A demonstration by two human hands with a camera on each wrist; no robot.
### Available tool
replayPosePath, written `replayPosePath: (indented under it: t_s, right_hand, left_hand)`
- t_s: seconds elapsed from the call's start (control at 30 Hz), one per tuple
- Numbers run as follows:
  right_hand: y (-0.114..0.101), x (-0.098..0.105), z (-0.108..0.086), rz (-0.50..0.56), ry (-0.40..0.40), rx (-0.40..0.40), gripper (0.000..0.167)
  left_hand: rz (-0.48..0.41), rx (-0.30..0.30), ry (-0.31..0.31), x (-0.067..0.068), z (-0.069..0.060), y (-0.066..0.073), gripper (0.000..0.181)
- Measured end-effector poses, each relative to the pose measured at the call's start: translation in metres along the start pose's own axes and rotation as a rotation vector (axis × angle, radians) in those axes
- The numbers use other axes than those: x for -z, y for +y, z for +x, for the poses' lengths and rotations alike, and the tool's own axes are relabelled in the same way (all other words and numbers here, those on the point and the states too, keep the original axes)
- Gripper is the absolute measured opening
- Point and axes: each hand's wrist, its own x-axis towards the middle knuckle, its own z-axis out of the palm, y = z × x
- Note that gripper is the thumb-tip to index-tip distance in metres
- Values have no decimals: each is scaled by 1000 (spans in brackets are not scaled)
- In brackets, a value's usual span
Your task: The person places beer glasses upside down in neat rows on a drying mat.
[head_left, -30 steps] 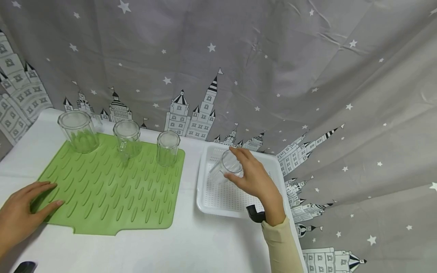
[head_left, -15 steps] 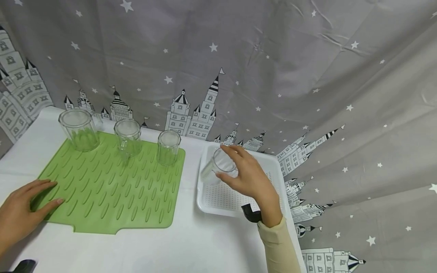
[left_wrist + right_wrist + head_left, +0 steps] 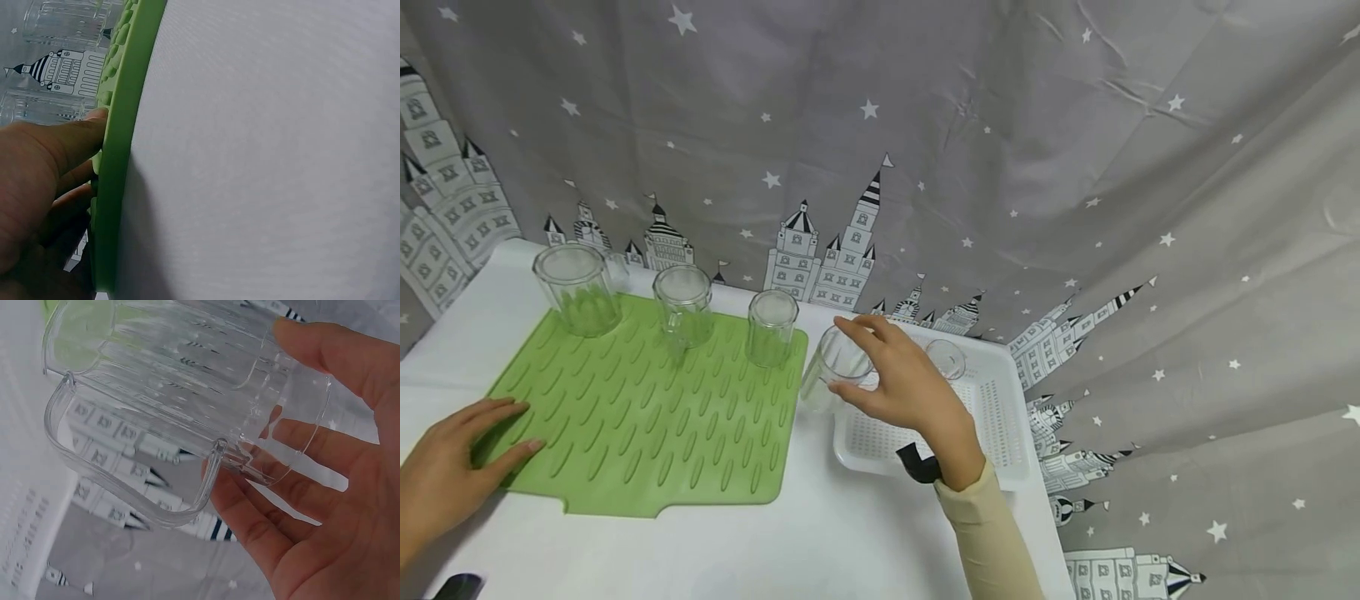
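My right hand [image 3: 898,379] holds a clear glass mug [image 3: 823,375] between thumb and fingers, above the gap between the green mat and the white basket. In the right wrist view the mug [image 3: 156,406] is tilted, its handle [image 3: 134,481] on the lower side, and the fingers wrap one end. My left hand [image 3: 452,471] rests on the left edge of the green ridged mat [image 3: 647,417], fingers spread. Along the mat's back edge stand a large glass mug [image 3: 583,296], a smaller glass mug [image 3: 683,304] and a narrow glass [image 3: 771,329].
A white perforated basket [image 3: 1018,417] stands right of the mat, partly behind my right forearm. Another clear glass [image 3: 946,358] is inside it. A grey curtain [image 3: 970,100] with castle prints hangs behind and right of the white table [image 3: 820,542].
My right hand has carried the glass mug left, from over the basket to beside the mat. The glass left in the basket has come into sight. The left hand stays put.
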Motion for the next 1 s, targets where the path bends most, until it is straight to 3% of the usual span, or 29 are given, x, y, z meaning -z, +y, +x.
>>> replayPosePath:
  t_s: [0.17,0.43,0.73,1.0]
  right_hand:
    - [-14,-14,11,15,-37,55,79]
    - [-40,-30,29,15,-57,137,82]
    - [-67,-40,48,-7,-107,175,81]
    - [-82,-45,63,-30,-127,196,81]
  left_hand:
    - [32,25,-13,1,-3,0,61]
    - [24,-3,-16,3,-2,1,57]
    - [33,14,-40,5,1,11,58]
    - [41,33,-49,4,1,10,61]
